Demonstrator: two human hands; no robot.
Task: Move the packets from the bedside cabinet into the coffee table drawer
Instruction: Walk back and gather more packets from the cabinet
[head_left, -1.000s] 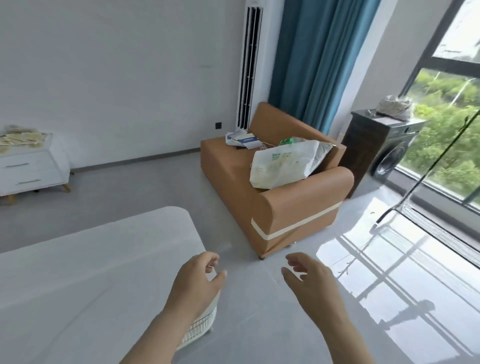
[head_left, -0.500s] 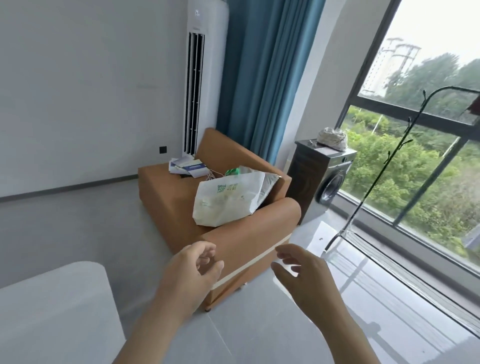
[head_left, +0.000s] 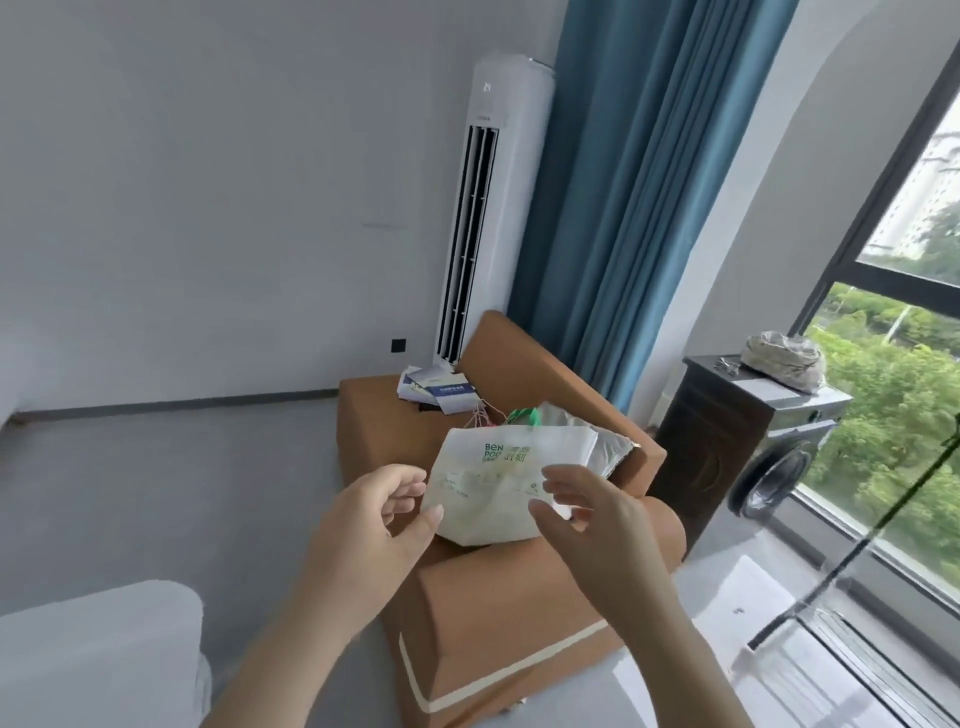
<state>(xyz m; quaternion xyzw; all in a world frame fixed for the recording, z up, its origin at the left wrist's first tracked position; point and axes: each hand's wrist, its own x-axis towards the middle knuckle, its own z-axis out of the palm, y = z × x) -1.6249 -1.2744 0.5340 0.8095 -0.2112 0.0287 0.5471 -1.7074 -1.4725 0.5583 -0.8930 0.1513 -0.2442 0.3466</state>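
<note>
Above the orange sofa (head_left: 498, 613), the left hand (head_left: 374, 525) and right hand (head_left: 592, 525) hover half-open and empty, seemingly just short of its white bag (head_left: 498, 478).

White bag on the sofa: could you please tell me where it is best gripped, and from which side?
Probably the green handles at its top, from above: the white bag leans upright on the orange sofa, mouth upward, with soft-looking sides.
</note>
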